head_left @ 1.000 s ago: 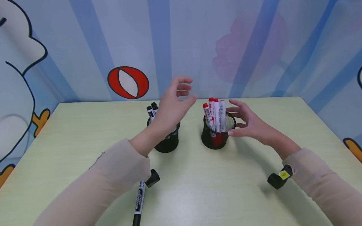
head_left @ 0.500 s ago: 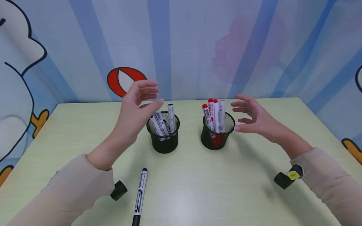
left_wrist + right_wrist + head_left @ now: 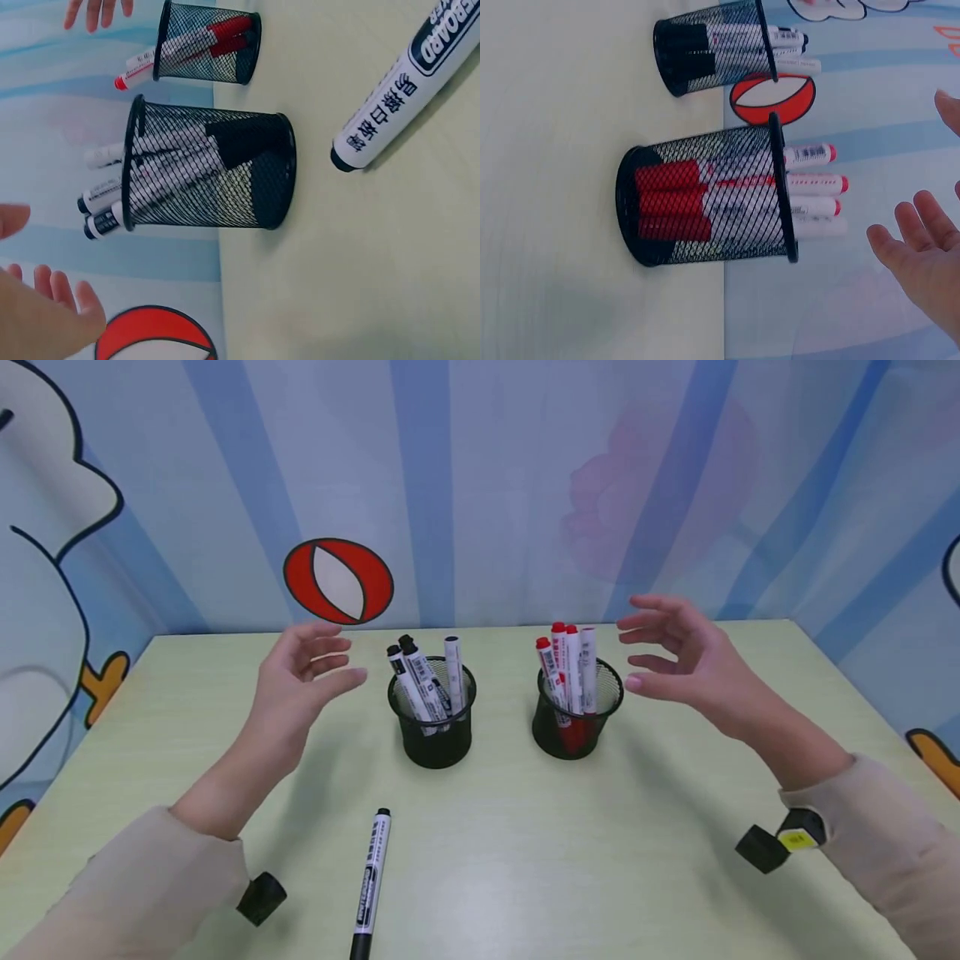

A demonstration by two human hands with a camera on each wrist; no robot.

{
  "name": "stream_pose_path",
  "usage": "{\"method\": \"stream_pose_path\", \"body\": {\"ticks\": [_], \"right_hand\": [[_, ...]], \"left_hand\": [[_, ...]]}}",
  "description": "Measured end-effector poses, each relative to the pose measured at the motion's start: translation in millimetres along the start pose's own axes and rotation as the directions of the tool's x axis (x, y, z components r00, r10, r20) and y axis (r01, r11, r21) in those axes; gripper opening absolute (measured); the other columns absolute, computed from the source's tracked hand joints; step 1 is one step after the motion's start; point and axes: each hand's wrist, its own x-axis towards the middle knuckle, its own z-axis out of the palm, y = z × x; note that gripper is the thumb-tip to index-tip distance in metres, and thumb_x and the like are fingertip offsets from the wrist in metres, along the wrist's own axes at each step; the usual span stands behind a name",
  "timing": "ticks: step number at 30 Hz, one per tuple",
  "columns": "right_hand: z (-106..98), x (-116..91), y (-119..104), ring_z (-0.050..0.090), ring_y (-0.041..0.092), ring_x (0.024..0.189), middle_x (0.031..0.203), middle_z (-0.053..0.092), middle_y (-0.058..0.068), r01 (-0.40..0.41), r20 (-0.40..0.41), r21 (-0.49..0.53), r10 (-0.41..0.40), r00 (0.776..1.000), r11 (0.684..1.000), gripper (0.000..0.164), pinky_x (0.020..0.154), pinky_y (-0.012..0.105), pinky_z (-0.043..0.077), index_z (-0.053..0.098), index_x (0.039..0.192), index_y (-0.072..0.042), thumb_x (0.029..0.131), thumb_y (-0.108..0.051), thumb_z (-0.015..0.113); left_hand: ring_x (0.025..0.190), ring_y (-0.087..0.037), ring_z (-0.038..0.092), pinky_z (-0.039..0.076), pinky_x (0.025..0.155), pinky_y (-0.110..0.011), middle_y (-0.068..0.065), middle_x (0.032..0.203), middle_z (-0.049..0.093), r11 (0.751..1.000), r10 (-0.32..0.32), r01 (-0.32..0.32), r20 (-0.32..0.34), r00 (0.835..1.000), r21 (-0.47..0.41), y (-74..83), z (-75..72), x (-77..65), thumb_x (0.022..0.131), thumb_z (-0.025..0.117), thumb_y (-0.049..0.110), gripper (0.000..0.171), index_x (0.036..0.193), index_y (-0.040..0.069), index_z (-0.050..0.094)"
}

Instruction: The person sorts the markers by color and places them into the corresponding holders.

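Observation:
Two black mesh pen cups stand side by side on the table. The left cup holds several black-tipped whiteboard markers, along with one with a pale end. In the right cup are several red-tipped markers, one of them pale at the top. My left hand hovers to the left of the left cup, fingers relaxed, holding nothing. Just right of the right cup, apart from its rim, my right hand is raised with loosely bent fingers and nothing in it. One black whiteboard marker lies on the table in front.
The pale wooden table ends at a blue striped backdrop with a printed red and white ball. A black wrist camera sits at the left cuff, another at the right.
My left hand has moved left and down, away from over the left cup, uncovering its markers. My right hand has drawn slightly right, off the right cup. The cups and the lying marker stay put.

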Motion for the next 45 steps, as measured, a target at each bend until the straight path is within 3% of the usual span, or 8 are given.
{"method": "stream_pose_path", "body": {"ticks": [5,8,18,24,28,35,40,45], "right_hand": [[10.4,-3.4,-9.6,0.047,0.021,0.116,0.127,0.046,0.011,0.023,0.059,0.076,-0.028,0.998,0.997,0.064,0.092,0.023,0.045,0.038,0.137,-0.015,0.082,0.009,0.063],[17.6,-5.8,-14.0,0.047,0.024,0.116,0.128,0.044,0.016,0.021,0.083,0.098,-0.029,0.996,0.995,0.064,0.092,0.026,0.046,0.04,0.136,-0.014,0.081,0.01,0.062],[40.5,-10.5,-18.6,0.047,0.03,0.116,0.126,0.046,0.02,0.018,0.199,0.119,-0.042,0.979,0.993,0.063,0.094,0.032,0.045,0.038,0.136,-0.008,0.08,0.008,0.065],[59.1,-9.3,-17.8,0.051,0.029,0.109,0.12,0.05,0.018,-0.078,0.262,0.113,0.046,0.964,0.991,0.06,0.091,0.035,0.048,0.04,0.133,-0.003,0.081,0.002,0.068],[75.1,-7.3,-15.9,0.054,0.028,0.102,0.114,0.052,0.016,-0.156,0.34,0.137,0.102,0.935,0.978,0.056,0.087,0.032,0.049,0.044,0.13,-0.003,0.08,0.0,0.07],[102.7,-4.0,-9.9,0.057,0.029,0.096,0.108,0.056,0.016,-0.203,0.438,0.135,0.125,0.89,0.97,0.05,0.085,0.038,0.05,0.048,0.126,-0.005,0.081,-0.006,0.07],[120.9,-2.3,-4.1,0.058,0.026,0.095,0.106,0.059,0.012,-0.24,0.473,0.143,0.147,0.869,0.96,0.046,0.082,0.037,0.051,0.051,0.124,-0.009,0.082,-0.004,0.068],[137.0,-1.7,7.8,0.059,0.023,0.09,0.104,0.059,0.019,-0.255,0.473,0.163,0.151,0.868,0.953,0.04,0.082,0.034,0.051,0.052,0.122,-0.005,0.085,-0.002,0.065]], "left_hand": [[0.129,-0.023,0.032,0.038,0.102,-0.035,-0.007,0.142,0.034,0.99,-0.113,0.123,0.122,0.986,-0.072,-14.3,-4.8,6.2,0.087,0.066,0.011,0.065,0.14,0.019,0.03],[0.133,-0.025,0.027,0.034,0.104,-0.042,-0.008,0.147,0.028,0.985,-0.139,0.155,0.197,0.971,-0.069,-23.8,-5.0,9.0,0.086,0.066,0.008,0.073,0.145,0.018,0.023],[0.137,-0.032,0.019,0.031,0.103,-0.053,-0.01,0.151,0.021,0.995,-0.09,0.094,0.396,0.914,0.009,-52.3,-2.0,16.7,0.081,0.069,0.005,0.086,0.148,0.015,0.017],[0.136,-0.032,0.019,0.031,0.104,-0.051,-0.008,0.151,0.02,0.995,-0.102,0.091,0.425,0.9,0.047,-61.0,4.9,23.2,0.078,0.071,0.005,0.089,0.147,0.019,0.017],[0.137,-0.034,0.018,0.032,0.103,-0.05,-0.01,0.151,0.017,0.994,-0.106,0.096,0.429,0.897,0.045,-62.5,7.8,25.1,0.078,0.072,0.005,0.092,0.148,0.018,0.014],[0.136,-0.035,0.019,0.033,0.103,-0.051,-0.011,0.152,0.017,0.993,-0.114,0.109,0.429,0.896,0.037,-62.9,15.3,27.9,0.075,0.075,0.005,0.097,0.149,0.017,0.012],[0.136,-0.034,0.021,0.031,0.103,-0.053,-0.011,0.15,0.02,0.994,-0.109,0.091,0.412,0.905,0.062,-63.6,20.0,29.0,0.074,0.077,0.007,0.096,0.147,0.016,0.017],[0.135,-0.034,0.022,0.033,0.103,-0.051,-0.012,0.149,0.023,0.995,-0.096,0.073,0.4,0.911,0.072,-63.5,21.8,29.2,0.073,0.077,0.007,0.095,0.146,0.015,0.019]]}}
